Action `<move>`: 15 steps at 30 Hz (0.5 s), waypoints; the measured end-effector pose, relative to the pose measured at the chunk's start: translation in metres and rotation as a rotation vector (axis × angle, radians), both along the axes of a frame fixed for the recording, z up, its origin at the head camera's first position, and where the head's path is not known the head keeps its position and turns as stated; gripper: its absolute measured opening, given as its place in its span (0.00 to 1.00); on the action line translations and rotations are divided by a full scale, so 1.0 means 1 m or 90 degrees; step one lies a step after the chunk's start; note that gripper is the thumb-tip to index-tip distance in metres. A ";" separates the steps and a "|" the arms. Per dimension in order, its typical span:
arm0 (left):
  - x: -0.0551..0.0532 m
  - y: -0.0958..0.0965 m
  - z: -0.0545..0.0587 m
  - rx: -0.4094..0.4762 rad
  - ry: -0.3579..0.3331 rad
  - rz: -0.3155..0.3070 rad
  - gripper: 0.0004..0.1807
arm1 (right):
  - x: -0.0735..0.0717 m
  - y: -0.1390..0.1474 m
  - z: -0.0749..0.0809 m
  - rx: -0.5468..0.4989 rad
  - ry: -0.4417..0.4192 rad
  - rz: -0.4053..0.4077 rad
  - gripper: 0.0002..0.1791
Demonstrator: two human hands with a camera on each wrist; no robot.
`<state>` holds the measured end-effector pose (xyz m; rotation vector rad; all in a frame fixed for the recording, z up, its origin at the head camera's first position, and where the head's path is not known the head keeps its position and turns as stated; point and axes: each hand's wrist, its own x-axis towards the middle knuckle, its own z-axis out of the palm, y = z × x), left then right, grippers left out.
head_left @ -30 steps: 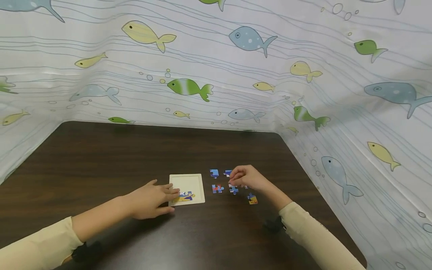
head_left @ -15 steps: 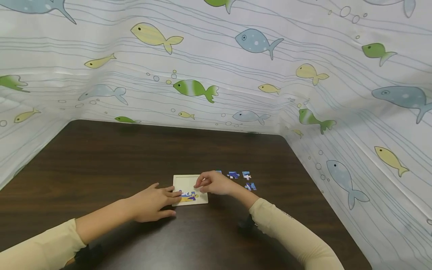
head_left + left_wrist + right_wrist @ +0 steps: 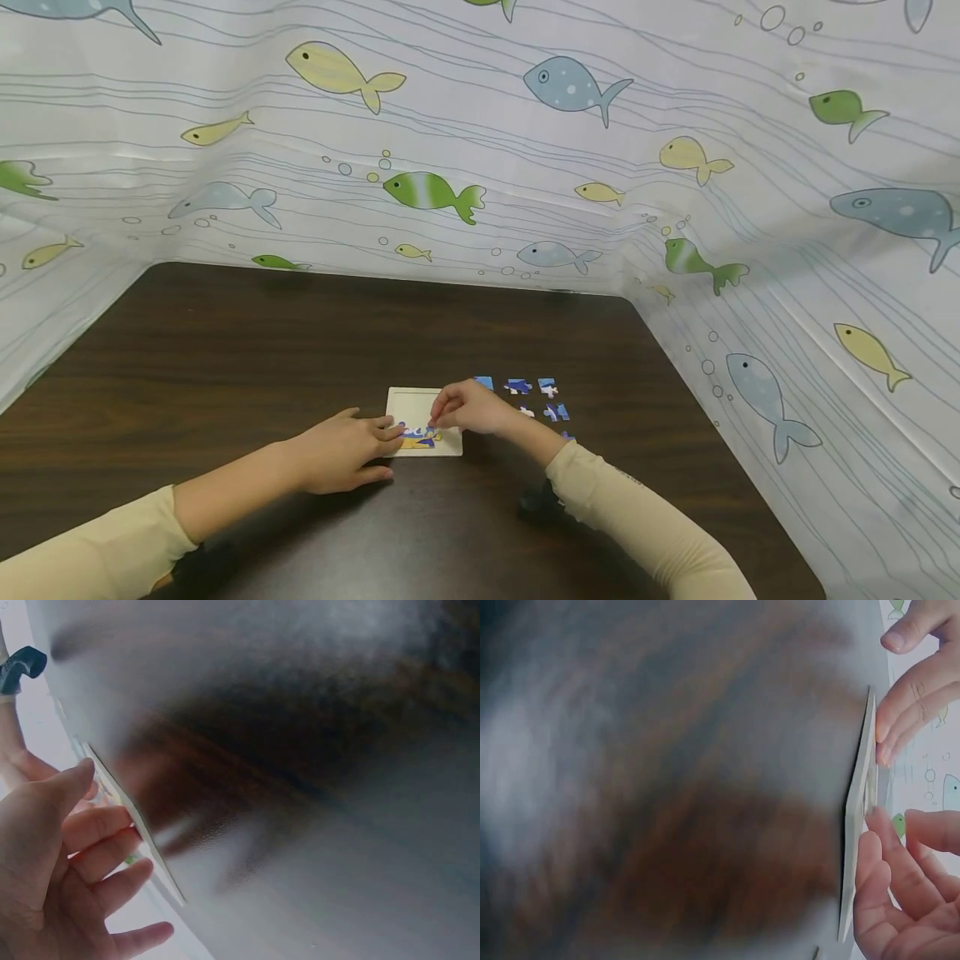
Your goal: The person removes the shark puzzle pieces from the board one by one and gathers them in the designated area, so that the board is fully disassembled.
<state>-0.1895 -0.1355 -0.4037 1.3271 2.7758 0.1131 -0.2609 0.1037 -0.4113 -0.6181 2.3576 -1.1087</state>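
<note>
A shallow cream puzzle tray (image 3: 454,443) lies on the dark table, with joined yellow and blue jigsaw pieces (image 3: 417,442) along its near side. My left hand (image 3: 341,450) rests with spread fingers over the tray's left edge, its thumb lying on the near side. Above the right half of the tray is my right hand (image 3: 472,407), thumb and fingertips pinched together at the joined pieces. The puzzle piece between those fingertips is mostly hidden by the fingers. In the right wrist view, the curled right fingers (image 3: 900,881) reach over the tray's rim (image 3: 849,847).
Loose puzzle pieces lie right of the tray, among them a dark blue one (image 3: 517,387), a blue and white one (image 3: 547,387) and another (image 3: 557,412). My right forearm covers part of them. A fish-patterned curtain (image 3: 450,100) borders the wood-grain table (image 3: 300,333).
My right hand has moved left from the loose pieces to the tray, then slightly settled at the joined pieces. The left hand has stayed on the tray's left edge.
</note>
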 end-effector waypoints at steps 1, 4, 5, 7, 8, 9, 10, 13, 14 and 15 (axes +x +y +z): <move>0.000 0.000 0.000 0.000 0.003 -0.001 0.27 | 0.000 -0.001 0.000 -0.007 -0.002 -0.004 0.03; 0.000 0.000 -0.001 -0.001 0.009 -0.003 0.26 | 0.002 -0.004 -0.001 -0.026 -0.009 -0.014 0.05; -0.001 0.000 -0.001 -0.001 0.011 -0.004 0.26 | 0.002 -0.005 -0.001 -0.032 -0.013 -0.016 0.06; -0.001 0.000 -0.002 -0.002 0.014 -0.004 0.25 | 0.003 -0.008 -0.001 -0.044 -0.020 -0.023 0.08; -0.001 0.000 -0.002 -0.003 0.016 -0.005 0.25 | 0.003 -0.009 -0.001 -0.048 -0.023 -0.025 0.09; -0.001 0.000 -0.002 -0.003 0.018 -0.005 0.25 | 0.004 -0.010 -0.001 -0.051 -0.026 -0.028 0.09; -0.001 0.000 -0.002 -0.003 0.019 -0.006 0.25 | 0.004 -0.011 -0.001 -0.053 -0.027 -0.030 0.10; -0.001 0.000 -0.002 0.000 0.018 -0.006 0.25 | 0.005 -0.012 -0.001 -0.059 -0.029 -0.035 0.11; -0.001 0.000 -0.002 0.000 0.017 -0.006 0.25 | 0.005 -0.012 -0.001 -0.061 -0.031 -0.035 0.11; -0.001 -0.001 -0.002 0.000 0.016 -0.006 0.25 | 0.005 -0.012 -0.001 -0.062 -0.034 -0.035 0.11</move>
